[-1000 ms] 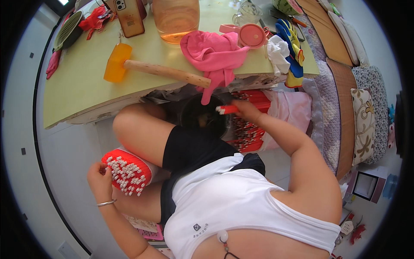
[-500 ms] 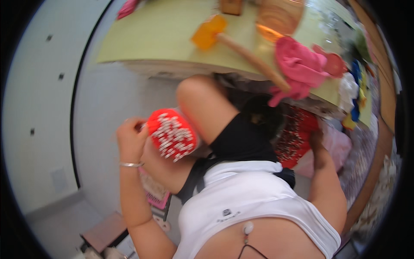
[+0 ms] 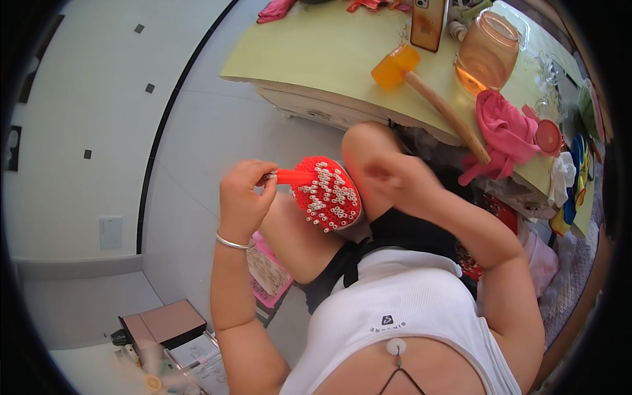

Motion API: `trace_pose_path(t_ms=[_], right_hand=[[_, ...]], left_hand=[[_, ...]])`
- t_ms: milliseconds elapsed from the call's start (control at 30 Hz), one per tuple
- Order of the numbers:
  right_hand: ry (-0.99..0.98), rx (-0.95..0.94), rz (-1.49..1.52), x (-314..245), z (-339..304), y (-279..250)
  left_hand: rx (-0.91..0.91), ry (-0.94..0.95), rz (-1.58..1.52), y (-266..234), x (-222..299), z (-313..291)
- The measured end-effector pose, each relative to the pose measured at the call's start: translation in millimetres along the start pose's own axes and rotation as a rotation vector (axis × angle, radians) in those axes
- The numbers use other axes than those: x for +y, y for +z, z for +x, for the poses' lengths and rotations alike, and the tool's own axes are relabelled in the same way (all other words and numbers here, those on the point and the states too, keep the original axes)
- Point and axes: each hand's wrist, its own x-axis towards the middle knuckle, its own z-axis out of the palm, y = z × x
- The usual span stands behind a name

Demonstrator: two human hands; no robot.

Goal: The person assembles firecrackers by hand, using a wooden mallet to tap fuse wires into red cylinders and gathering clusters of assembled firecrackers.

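Observation:
Between my thighs stands a round container packed with thin red tubes (image 3: 334,196), many with white ends facing up. My left hand (image 3: 245,191), a silver bangle on its wrist, is closed in a pinch on a few red tubes (image 3: 294,177). These stick out sideways over the container's left edge, their far ends against the packed tubes. Over my right knee is my right hand (image 3: 405,184), smeared by motion and apart from the container. Whether it holds anything cannot be made out. Partly behind my right forearm lies a further pile of red and white pieces (image 3: 470,262).
A pale green table (image 3: 309,59) runs across the top. On it are a mallet (image 3: 447,112) with orange head, a phone (image 3: 429,25), a transparent orange-tinted jar (image 3: 488,56) and a pink cloth (image 3: 503,135). A pink tray (image 3: 271,276) sits below my left thigh.
My right hand has come from the pile at the right to above my right knee. The red tubes in my left hand now show clearly, and the view has shifted.

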Motion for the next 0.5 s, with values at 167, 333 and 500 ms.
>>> trace_pose_path(t_ms=[167, 333, 500], right_hand=[[-0.092, -0.12, -0.081, 6.5, 78.7, 128.6], [0.024, -0.253, 0.155, 30.3, 89.8, 148.1], [-0.059, -0.292, 0.236, 14.3, 94.0, 137.3]], left_hand=[[0.08, -0.022, -0.071, -6.2, -2.0, -6.5], [0.162, -0.206, -0.404, -12.7, -15.3, -27.9], [0.231, -0.392, -0.505, 0.1, -51.9, -45.6]])
